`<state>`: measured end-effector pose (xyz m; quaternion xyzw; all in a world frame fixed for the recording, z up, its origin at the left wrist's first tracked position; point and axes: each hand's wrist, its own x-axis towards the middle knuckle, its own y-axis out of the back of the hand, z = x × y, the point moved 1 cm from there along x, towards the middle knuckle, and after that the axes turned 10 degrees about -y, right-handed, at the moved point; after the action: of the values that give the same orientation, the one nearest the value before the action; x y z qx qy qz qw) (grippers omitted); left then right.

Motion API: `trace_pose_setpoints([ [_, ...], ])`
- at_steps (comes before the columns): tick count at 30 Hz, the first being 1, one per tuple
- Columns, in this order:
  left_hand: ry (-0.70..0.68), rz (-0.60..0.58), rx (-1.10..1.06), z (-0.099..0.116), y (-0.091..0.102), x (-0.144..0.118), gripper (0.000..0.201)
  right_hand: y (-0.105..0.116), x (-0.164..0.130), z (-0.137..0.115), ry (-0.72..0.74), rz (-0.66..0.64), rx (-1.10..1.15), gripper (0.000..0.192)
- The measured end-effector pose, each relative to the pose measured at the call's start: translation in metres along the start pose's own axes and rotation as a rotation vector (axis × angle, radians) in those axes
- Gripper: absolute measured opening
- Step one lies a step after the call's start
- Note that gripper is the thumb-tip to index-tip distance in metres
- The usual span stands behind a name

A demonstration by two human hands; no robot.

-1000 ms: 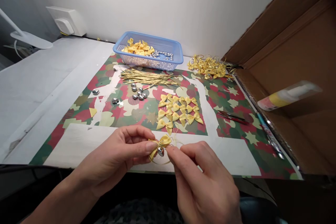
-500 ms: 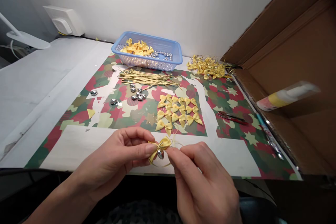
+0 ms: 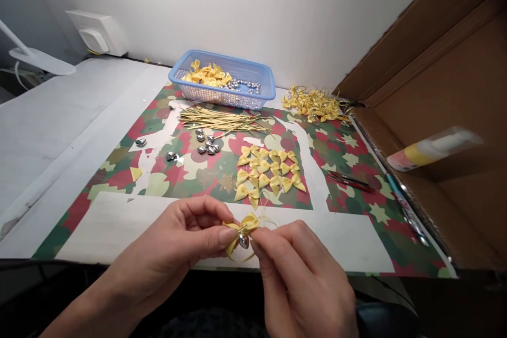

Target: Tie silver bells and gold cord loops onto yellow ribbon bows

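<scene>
Far left there's a white lamp arm [image 3: 39, 58] over the white tabletop [image 3: 51, 121], and a white wall box [image 3: 97, 33] behind it. Then the camo-print paper mat [image 3: 348, 158] with a few loose silver heart charms [image 3: 208, 143] on it, one off by itself [image 3: 140, 142] near the mat's left edge.

Containers: the blue plastic basket [image 3: 266, 80] sits at the back of the mat. It's got a heap of yellow ribbon bows in its left part and a bunch of silver charms toward its right. Just in front of the basket is a bundle of gold twist ties [image 3: 222, 119], and nearer me a spread of loose yellow bows [image 3: 269, 169] laid flat in rows.

Now the hands, at the near edge of the mat. Left hand [image 3: 178, 245] is pinching the left side of a yellow bow [image 3: 244, 224] between thumb and forefinger, so it's closed on it. Right hand [image 3: 301, 280] comes in from the other side, fingertips pinched tight right at the bow's middle, where a small silver charm [image 3: 243, 241] hangs just under the knot. A thin gold loop curls out from under the bow. So the bow sits right between both sets of fingertips, held up just off the paper.

Further right: a pile of finished bows with gold loops [image 3: 315, 103] at the back, red-handled snips [image 3: 350, 180], a pen [image 3: 404, 200] along the mat's edge, and a glue bottle [image 3: 433, 148] lying inside the open cardboard box [image 3: 467, 63].
</scene>
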<state>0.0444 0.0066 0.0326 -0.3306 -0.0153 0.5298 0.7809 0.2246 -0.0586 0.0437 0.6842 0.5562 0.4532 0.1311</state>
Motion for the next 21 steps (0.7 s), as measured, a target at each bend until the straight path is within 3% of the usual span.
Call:
trace_pose_setpoints([
  [12, -0.08, -0.073, 0.099, 0.0, 0.0, -0.005, 0.011, -0.002, -0.002, 0.006, -0.074, -0.054, 0.121, 0.032],
  [19, -0.094, -0.081, 0.141, 0.003, 0.002, -0.009, 0.011, 0.002, 0.003, 0.009, -0.099, -0.199, 0.247, 0.037],
  [21, -0.111, -0.073, 0.157, 0.004, 0.001, -0.01, 0.01, 0.002, 0.002, 0.007, -0.156, -0.192, 0.252, 0.031],
])
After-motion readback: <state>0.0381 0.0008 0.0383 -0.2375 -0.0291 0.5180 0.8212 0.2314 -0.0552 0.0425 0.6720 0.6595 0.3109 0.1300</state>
